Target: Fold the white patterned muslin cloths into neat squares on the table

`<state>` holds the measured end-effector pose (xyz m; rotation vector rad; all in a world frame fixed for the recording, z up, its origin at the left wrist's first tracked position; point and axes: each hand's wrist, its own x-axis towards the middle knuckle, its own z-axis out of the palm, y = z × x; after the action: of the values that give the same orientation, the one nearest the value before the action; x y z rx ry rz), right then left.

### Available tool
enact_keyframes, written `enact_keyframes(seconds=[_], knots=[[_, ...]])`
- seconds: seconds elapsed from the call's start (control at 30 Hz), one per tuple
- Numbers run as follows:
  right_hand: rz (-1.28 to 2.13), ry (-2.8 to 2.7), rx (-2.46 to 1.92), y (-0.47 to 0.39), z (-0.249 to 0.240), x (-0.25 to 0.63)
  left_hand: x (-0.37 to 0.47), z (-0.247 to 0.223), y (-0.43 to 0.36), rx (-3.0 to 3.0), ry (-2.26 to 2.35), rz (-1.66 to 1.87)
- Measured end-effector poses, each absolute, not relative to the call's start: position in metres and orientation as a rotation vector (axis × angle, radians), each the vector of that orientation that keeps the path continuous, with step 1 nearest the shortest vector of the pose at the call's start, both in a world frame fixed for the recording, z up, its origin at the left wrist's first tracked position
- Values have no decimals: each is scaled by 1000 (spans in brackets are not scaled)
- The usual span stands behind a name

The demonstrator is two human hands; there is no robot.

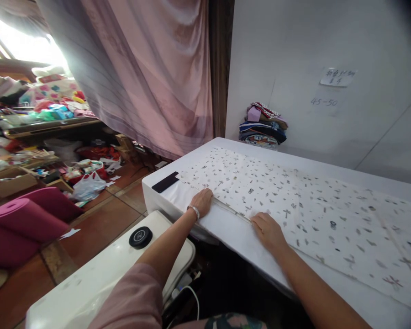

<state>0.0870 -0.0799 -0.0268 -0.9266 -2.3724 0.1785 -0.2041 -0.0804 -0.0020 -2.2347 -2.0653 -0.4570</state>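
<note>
A white cloth (277,187) printed with small grey-green motifs lies spread over a white-covered table (222,224). Its near edge runs between my two hands. My left hand (202,202), with a bracelet at the wrist, is closed on that edge near the cloth's left end. Further right, my right hand (267,230) pinches the same edge, fingers curled over it and the thumb partly hidden. A dark flat rectangular strip (165,182) lies at the table's left end, beside the cloth's corner.
A stack of folded clothes (263,125) sits by the wall at the table's far side. A cream surface (106,269) bearing a round black object (140,237) stands at my left. Pink curtain (164,68) hangs behind; a rolled pink mat (23,224) and clutter cover the floor left.
</note>
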Motion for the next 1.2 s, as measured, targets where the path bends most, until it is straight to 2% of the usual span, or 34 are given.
enact_keyframes(seconds=[0.43, 0.77, 1.0, 1.2], knots=[[220, -2468, -972, -80, -22, 86, -208, -2, -85, -2323, -2003, -499], [246, -2458, -982, -82, -21, 85, -202, 0, -86, -2489, -1703, -509], [297, -2460, -979, -84, -20, 85, -213, -8, -79, -2405, -1876, -595], [316, -2452, -1024, -84, -20, 85, -262, 2, -70, -1985, -2209, -434]])
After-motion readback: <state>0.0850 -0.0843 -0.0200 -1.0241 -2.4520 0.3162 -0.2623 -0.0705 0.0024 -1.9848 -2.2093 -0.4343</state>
